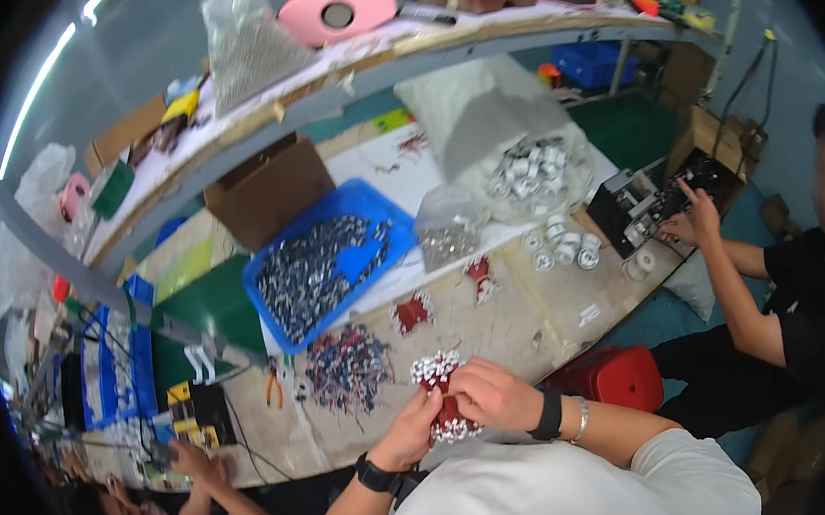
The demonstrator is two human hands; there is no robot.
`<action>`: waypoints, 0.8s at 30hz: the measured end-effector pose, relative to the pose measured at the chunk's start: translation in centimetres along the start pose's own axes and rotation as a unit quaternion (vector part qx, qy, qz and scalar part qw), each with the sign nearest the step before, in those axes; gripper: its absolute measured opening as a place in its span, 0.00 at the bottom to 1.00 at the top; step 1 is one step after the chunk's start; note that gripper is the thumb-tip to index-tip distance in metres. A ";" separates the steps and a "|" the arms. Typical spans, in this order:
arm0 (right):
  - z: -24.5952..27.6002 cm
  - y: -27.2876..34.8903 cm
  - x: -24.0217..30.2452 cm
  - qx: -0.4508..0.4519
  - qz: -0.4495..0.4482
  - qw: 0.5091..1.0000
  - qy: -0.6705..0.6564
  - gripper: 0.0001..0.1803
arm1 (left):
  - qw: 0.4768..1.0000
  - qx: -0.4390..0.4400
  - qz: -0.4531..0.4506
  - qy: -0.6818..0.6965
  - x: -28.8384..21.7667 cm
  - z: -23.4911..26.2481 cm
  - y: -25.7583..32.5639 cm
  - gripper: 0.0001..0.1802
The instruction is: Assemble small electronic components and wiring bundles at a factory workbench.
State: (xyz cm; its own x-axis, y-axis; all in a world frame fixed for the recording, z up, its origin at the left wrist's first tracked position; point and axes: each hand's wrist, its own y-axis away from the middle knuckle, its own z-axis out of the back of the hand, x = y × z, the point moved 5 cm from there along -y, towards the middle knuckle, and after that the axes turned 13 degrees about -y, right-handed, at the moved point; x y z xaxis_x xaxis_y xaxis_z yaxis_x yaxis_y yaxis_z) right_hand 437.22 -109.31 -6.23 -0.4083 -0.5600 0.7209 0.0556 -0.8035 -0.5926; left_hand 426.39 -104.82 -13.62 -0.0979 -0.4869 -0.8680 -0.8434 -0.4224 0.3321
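Observation:
A bundle of short red wires with white ends (437, 367) is gripped between my two hands, near the front edge of the table. My left hand (411, 432) is closed around its left side. From the right, my right hand (497, 395) pinches it at the middle, fingers bent over the wires. White tips fan out above and below my fingers. Whether a tie lies under the fingertips, I cannot tell. Two similar red bundles, one nearer (412, 313) and one farther (480, 280), lie beyond my hands. Left of them spreads a loose pile of blue and red wire pieces (349, 369).
A blue tray (399, 222) of small dark parts stands behind the pile. Farther right, a big white sack (460, 111) spills white spools (565, 245). Orange-handled pliers (273, 390) lie left. Co-workers sit at left and right; a red stool (622, 380) stands beside the table.

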 end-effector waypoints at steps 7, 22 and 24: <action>0.5 2.1 -1.4 -0.030 -0.271 0.928 -0.253 0.06 | 0.999 0.008 -0.016 0.042 -1.0 -1.2 0.6 0.20; 2.1 2.6 -4.9 -0.112 -0.307 0.899 -0.293 0.05 | 0.954 0.000 -0.029 0.300 -1.2 0.2 -2.3 0.22; 2.7 2.1 -3.6 -0.096 -0.254 0.950 -0.155 0.06 | 0.954 0.010 -0.017 0.300 -0.6 0.1 -2.2 0.21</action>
State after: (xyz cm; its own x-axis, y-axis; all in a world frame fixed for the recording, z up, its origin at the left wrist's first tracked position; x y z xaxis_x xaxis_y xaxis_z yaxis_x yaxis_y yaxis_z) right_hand 441.25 -109.52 -9.04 -0.0481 -0.1670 0.9848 -0.2560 -0.9509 -0.1738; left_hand 428.22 -103.55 -13.88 0.2454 -0.8256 -0.5081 -0.8509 -0.4346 0.2952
